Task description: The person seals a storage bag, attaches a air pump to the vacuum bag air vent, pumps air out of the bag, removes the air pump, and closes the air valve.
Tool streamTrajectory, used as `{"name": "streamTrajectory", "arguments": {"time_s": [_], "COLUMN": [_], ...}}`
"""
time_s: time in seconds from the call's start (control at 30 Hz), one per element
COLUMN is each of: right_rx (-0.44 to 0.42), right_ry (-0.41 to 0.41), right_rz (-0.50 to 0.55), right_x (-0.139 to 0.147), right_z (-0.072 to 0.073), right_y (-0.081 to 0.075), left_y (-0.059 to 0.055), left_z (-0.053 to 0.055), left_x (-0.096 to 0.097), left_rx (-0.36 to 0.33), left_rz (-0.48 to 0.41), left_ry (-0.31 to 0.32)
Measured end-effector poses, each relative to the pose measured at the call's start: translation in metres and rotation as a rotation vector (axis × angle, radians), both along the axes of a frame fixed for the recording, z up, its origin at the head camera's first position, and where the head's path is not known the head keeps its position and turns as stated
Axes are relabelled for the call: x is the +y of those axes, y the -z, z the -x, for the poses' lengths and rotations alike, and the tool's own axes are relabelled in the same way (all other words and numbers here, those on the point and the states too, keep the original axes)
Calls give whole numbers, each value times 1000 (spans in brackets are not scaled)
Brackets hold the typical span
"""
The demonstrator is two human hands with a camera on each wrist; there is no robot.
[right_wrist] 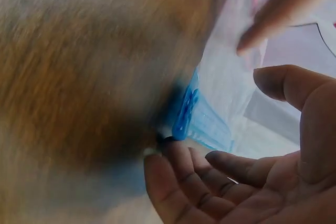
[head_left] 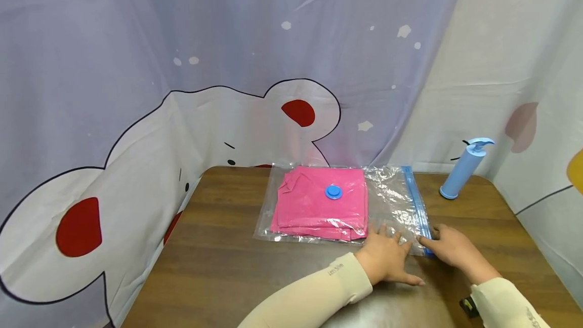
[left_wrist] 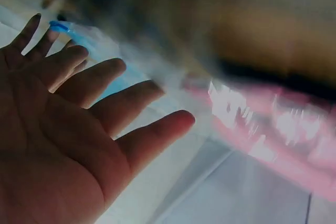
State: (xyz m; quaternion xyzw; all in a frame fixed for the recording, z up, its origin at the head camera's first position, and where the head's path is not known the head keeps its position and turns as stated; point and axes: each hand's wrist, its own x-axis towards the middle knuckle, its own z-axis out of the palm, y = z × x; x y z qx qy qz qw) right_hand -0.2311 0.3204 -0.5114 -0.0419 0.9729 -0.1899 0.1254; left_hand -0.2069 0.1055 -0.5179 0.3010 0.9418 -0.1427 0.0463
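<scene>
A clear plastic storage bag (head_left: 387, 206) with a round blue valve (head_left: 333, 192) lies flat at the table's far side. Folded pink cloth (head_left: 319, 211) is inside its left part. A blue zip strip (head_left: 415, 201) runs along the bag's right end. My left hand (head_left: 386, 256) is spread at the bag's near edge, fingertips over the plastic; its palm and separated fingers show in the left wrist view. Beside the strip's near corner is my right hand (head_left: 453, 251), fingers loosely bent. In the right wrist view its thumb stands apart from the fingers, near the blue zip end (right_wrist: 186, 114).
A light blue hand pump (head_left: 462, 171) stands tilted at the table's back right corner. Patterned curtains (head_left: 255, 54) hang behind and beside the brown wooden table (head_left: 218, 247). Parts of both wrist views are blurred.
</scene>
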Motion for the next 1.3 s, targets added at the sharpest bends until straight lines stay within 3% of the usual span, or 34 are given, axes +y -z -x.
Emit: {"name": "streamTrajectory", "arguments": {"time_s": [0.17,0.4,0.63,0.77,0.9,1.1,1.3], "right_rx": [-90,-247,-374,-445,-483,-513,-554], "right_ry": [46,183,189,185,200,186,144], "right_rz": [107,469,669,708,682,672,715], "right_x": [4,9,20,25,27,30,40], "right_z": [2,3,3,2,1,-2,-5], "right_y": [1,8,11,10,9,7,0], "left_y": [6,8,10,11,12,12,2], "left_z": [2,1,2,4,6,9,12], "left_x": [-1,0,-1,0,3,8,26], "left_rx": [-47,-57,-52,-52,-31,71,185], "left_rz": [-11,44,30,-4,-15,-55,-140], "left_ry": [-52,-41,-32,-38,-50,-29,54]}}
